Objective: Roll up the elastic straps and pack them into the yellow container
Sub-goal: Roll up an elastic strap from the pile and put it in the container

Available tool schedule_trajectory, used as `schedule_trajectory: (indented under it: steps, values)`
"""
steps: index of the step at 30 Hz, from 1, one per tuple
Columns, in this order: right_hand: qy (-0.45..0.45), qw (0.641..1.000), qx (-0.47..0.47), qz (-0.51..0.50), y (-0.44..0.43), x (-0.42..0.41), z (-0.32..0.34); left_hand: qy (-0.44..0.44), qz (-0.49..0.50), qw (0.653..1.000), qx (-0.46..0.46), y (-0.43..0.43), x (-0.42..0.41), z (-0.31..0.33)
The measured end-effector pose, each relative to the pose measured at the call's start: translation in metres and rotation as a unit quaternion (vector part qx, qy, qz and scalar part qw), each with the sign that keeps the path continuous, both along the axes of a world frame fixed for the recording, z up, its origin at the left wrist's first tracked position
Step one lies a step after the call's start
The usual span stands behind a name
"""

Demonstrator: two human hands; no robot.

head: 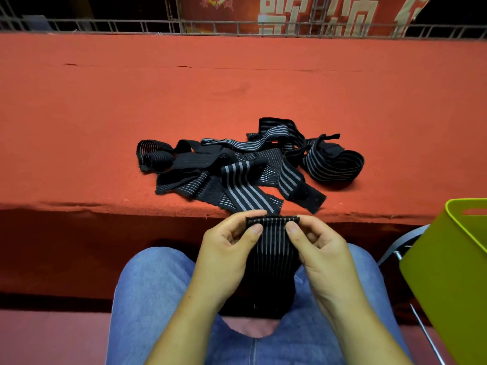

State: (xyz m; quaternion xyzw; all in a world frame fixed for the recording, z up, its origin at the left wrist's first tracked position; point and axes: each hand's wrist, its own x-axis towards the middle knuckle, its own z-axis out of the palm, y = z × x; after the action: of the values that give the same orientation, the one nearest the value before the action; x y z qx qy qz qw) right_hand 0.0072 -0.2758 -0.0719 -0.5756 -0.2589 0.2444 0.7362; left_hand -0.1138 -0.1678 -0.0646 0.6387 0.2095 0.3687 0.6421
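Note:
A tangled pile of black elastic straps (247, 164) with grey stripes lies near the front edge of the red table (105, 114). One black striped strap (272, 259) hangs down over my lap, its top end folded into a small roll. My left hand (226, 248) pinches the left side of that rolled end between thumb and fingers. My right hand (319, 246) pinches the right side the same way. The yellow-green container (448, 272) stands tilted at the right edge, open side up, below table height.
A metal railing (237, 26) and a red banner with pale characters run along the table's far edge. My knees in blue jeans (150, 285) sit under the hands. A grey chair frame (403, 248) shows beside the container.

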Motion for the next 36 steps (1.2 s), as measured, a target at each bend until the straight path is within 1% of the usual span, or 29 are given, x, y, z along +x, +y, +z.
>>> schedule_trajectory:
  steps: [3, 8, 12, 16, 19, 26, 28, 31, 36]
  values:
    - [0.02, 0.999, -0.029, 0.037, -0.0013, -0.0025, -0.0017, -0.014, 0.019, 1.0, -0.014, -0.0015, 0.0008, 0.0007]
    - [0.014, 0.999, -0.031, 0.006, -0.0018, -0.0005, -0.0038, -0.006, -0.01, 1.0, -0.014, -0.0026, -0.0023, 0.0025]
    - [0.01, 0.999, -0.03, 0.003, -0.0022, -0.0023, -0.0004, -0.01, -0.041, 0.999, -0.014, -0.002, -0.0044, 0.0013]
    - [0.045, 0.999, -0.02, 0.002, -0.0009, -0.0019, -0.0029, 0.002, -0.037, 0.999, 0.008, -0.001, -0.0044, -0.0015]
    - [0.069, 0.998, -0.011, 0.002, 0.0002, -0.0017, -0.0014, 0.012, -0.036, 0.999, 0.007, -0.0011, -0.0031, -0.0021]
    - [0.123, 0.99, 0.0, 0.062, 0.0005, 0.0032, -0.0072, 0.006, 0.006, 1.0, 0.017, -0.0007, -0.0005, 0.0017]
    - [0.106, 0.991, -0.003, 0.083, -0.0002, 0.0032, -0.0079, 0.001, 0.005, 1.0, 0.009, -0.0007, -0.0006, 0.003]
    - [0.047, 0.996, -0.023, 0.066, -0.0014, 0.0016, -0.0085, -0.011, 0.001, 1.0, -0.013, -0.0013, 0.0, 0.0039]
    - [0.041, 0.998, -0.022, 0.038, -0.0031, 0.0008, -0.0056, 0.004, -0.013, 1.0, -0.029, 0.0029, 0.0006, -0.0002]
